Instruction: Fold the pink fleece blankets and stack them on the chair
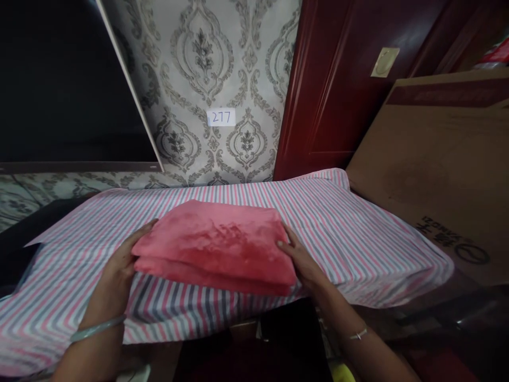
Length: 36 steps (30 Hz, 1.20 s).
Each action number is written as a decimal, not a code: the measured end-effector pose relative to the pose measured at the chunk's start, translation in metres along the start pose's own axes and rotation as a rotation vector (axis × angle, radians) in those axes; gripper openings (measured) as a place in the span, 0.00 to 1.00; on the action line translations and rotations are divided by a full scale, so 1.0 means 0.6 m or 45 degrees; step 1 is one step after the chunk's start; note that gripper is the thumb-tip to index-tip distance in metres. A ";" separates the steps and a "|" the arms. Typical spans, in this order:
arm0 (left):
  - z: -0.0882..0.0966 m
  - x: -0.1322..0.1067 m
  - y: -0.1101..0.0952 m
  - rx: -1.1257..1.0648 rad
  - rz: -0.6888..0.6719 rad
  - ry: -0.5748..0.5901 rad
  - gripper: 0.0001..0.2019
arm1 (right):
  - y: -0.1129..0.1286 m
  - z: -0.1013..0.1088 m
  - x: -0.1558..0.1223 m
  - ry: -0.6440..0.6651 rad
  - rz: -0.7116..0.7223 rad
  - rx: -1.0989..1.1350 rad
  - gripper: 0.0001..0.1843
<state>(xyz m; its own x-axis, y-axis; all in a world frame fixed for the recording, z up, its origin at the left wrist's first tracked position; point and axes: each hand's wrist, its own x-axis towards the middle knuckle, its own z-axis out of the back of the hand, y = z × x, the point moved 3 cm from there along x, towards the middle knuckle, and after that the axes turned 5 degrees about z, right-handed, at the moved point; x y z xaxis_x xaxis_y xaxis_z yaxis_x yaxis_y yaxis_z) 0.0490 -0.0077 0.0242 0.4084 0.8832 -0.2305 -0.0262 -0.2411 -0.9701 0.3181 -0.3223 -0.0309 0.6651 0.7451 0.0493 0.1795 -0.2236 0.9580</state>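
Note:
A folded pink-red plush cloth [222,244] lies in a thick, roughly rectangular bundle near the front edge of a striped sheet [330,228]. Its nap shows darker patches in the middle, and two layers are visible along the front. My left hand [129,252] grips the bundle's left side, its fingers partly hidden behind and under the fabric. On the opposite side my right hand [299,257] holds the right edge, thumb on top and the other fingers partly out of sight. A pale bangle [97,329] circles my left wrist, and a thin bracelet [359,334] my right.
A large cardboard box [433,159] leans at the right beside a dark red door [338,79]. The television [71,85] stands at the upper left. A paper label reading 277 [221,117] is on the patterned wall [246,58] behind the sheet.

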 end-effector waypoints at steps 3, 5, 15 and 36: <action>0.029 -0.013 0.035 -0.115 0.230 -0.027 0.14 | -0.030 -0.005 -0.038 0.072 -0.103 0.023 0.61; 0.042 -0.030 0.062 -0.169 0.318 0.011 0.11 | -0.045 0.004 -0.047 0.103 -0.126 -0.013 0.60; 0.061 -0.145 0.129 -0.481 0.075 -0.544 0.15 | 0.014 0.073 0.063 -0.096 0.643 -1.186 0.24; -0.119 -0.203 0.222 -0.726 0.333 -0.082 0.34 | -0.001 -0.122 0.371 0.699 -0.011 -1.469 0.18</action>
<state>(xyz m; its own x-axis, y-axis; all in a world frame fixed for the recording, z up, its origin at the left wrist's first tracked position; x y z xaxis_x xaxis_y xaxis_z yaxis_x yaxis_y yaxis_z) 0.0610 -0.1761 -0.0713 0.3983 0.7841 -0.4759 0.3801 -0.6133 -0.6924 0.4130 -0.1102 0.0002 0.2318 0.9662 -0.1127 -0.7318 0.2496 0.6342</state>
